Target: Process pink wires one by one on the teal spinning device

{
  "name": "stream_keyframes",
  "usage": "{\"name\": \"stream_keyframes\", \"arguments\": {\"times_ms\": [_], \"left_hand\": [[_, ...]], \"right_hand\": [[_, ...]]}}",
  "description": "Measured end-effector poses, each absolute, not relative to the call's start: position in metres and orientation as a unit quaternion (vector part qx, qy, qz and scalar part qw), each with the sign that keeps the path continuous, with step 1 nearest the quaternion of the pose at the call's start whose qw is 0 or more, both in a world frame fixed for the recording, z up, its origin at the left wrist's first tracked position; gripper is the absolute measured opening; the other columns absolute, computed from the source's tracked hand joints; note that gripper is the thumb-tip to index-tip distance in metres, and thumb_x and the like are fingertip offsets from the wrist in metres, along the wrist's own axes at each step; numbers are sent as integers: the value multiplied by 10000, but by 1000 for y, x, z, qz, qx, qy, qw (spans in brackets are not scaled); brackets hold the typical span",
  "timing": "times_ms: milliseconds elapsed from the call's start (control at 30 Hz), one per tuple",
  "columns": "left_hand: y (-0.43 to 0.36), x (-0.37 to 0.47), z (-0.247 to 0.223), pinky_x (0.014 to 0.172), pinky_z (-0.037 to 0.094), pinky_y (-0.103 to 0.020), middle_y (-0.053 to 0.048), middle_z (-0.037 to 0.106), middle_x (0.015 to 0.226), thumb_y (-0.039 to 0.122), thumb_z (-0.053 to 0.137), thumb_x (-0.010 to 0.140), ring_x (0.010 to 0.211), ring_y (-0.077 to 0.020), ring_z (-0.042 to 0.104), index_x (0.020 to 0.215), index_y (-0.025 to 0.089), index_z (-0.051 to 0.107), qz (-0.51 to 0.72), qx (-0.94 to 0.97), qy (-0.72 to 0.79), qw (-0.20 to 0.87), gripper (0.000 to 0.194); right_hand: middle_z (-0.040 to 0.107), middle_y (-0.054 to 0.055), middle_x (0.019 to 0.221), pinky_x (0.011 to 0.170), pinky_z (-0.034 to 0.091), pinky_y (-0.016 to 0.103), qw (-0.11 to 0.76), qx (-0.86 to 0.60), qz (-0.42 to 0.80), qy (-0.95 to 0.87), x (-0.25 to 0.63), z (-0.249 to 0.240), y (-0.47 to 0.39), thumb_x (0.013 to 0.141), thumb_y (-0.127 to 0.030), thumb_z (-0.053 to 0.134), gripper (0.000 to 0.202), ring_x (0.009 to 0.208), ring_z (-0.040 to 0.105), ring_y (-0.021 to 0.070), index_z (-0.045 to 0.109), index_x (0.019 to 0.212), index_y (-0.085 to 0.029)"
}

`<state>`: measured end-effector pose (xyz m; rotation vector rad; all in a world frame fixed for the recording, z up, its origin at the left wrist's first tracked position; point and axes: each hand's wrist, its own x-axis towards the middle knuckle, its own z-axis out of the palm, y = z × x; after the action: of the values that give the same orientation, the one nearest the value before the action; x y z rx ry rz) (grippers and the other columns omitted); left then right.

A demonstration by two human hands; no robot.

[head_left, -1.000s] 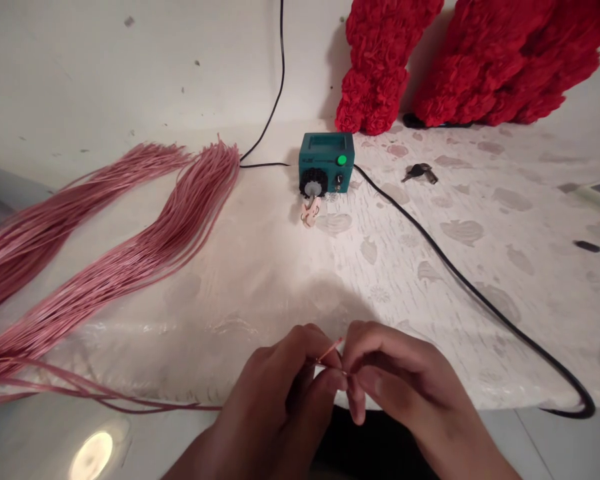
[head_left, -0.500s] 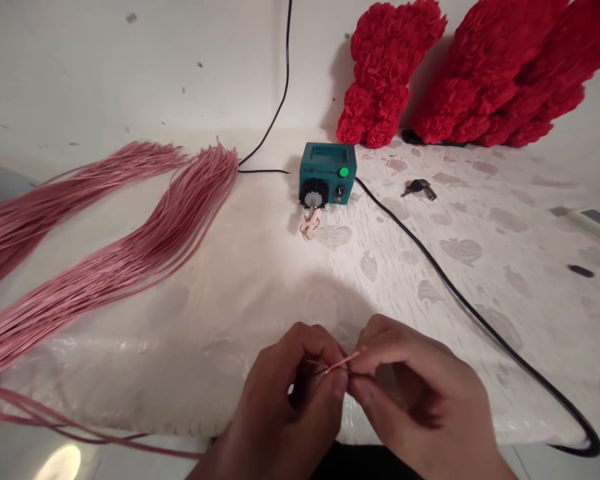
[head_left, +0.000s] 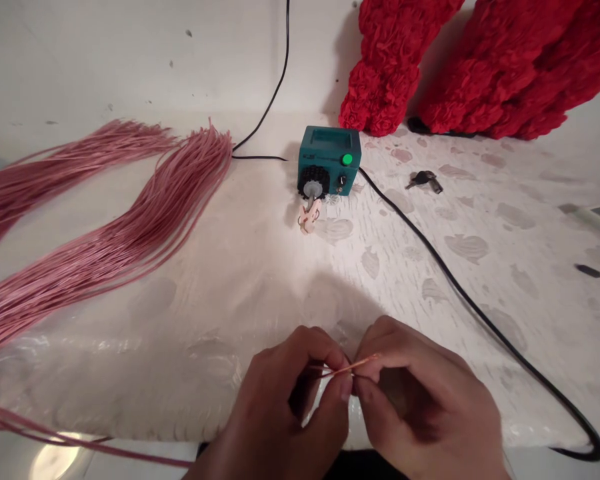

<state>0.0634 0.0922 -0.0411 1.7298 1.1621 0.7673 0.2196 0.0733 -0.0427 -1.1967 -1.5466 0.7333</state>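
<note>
Copper-coloured wire (head_left: 356,366) near the table's (head_left: 260,300) front edge, between the hands. Left hand (head_left: 293,393): thumb and forefinger clamped on it. Right hand (head_left: 430,400): thumb and forefinger pinched on it too. Marking on teal box (head_left: 330,143) too small to read. 2 pink wire bundles (head_left: 145,227) left; black cable (head_left: 440,263) crosses between right hand and keys (head_left: 425,178).

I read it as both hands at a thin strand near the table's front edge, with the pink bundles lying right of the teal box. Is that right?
Not quite: the head view shows the pink bundles lying left of the teal box. The left hand and right hand are indeed at a thin strand near the front edge of the table.
</note>
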Motion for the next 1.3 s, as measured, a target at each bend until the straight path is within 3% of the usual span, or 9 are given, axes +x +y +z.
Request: {"name": "stream_keyframes", "arguments": {"times_ms": [200, 400, 633, 900, 1133, 1300], "left_hand": [[92, 65, -42, 410, 334, -195, 45, 554, 589, 130, 528, 811, 468, -99, 449, 797, 229, 562, 286, 717, 472, 426, 105], [93, 63, -39, 416, 346, -179, 60, 538, 584, 103, 521, 792, 465, -90, 437, 797, 233, 571, 300, 716, 462, 428, 140], [94, 64, -38, 394, 318, -177, 60, 526, 563, 96, 529, 776, 453, -88, 421, 769, 227, 575, 301, 710, 463, 438, 139], [95, 67, -39, 388, 327, -163, 69, 522, 541, 102, 530, 778, 435, -81, 429, 762, 228, 573, 300, 708, 466, 438, 135], [94, 67, -40, 400, 347, -166, 68, 545, 540, 105, 539, 764, 427, -81, 448, 759, 227, 578, 296, 724, 464, 416, 128], [92, 66, -40, 378, 327, -177, 55, 576, 542, 131, 545, 777, 405, -85, 427, 741, 229, 578, 293, 723, 488, 392, 109]], "right_hand": [[509, -38, 664, 467, 389, 217, 465, -511, 360, -627, 223, -39, 72, 719, -18, 532, 212, 558, 495, 96, 504, 735, -227], [538, -34, 698, 501, 434, 197, 469, -498, 427, -591, 220, -38, 72, 739, -20, 515, 211, 604, 523, 97, 533, 764, -229], [538, -33, 699, 527, 454, 194, 488, -499, 429, -574, 218, -40, 70, 712, 0, 525, 231, 625, 535, 98, 542, 751, -227], [498, -51, 658, 480, 395, 163, 461, -520, 411, -590, 221, -38, 71, 693, -5, 509, 213, 576, 477, 74, 483, 701, -217], [446, -47, 643, 469, 330, 222, 416, -537, 393, -620, 224, -41, 72, 710, -40, 481, 195, 555, 423, 89, 399, 681, -215], [476, -31, 672, 492, 374, 243, 429, -534, 417, -598, 225, -41, 69, 756, -55, 492, 179, 586, 482, 115, 455, 712, -224]]}}
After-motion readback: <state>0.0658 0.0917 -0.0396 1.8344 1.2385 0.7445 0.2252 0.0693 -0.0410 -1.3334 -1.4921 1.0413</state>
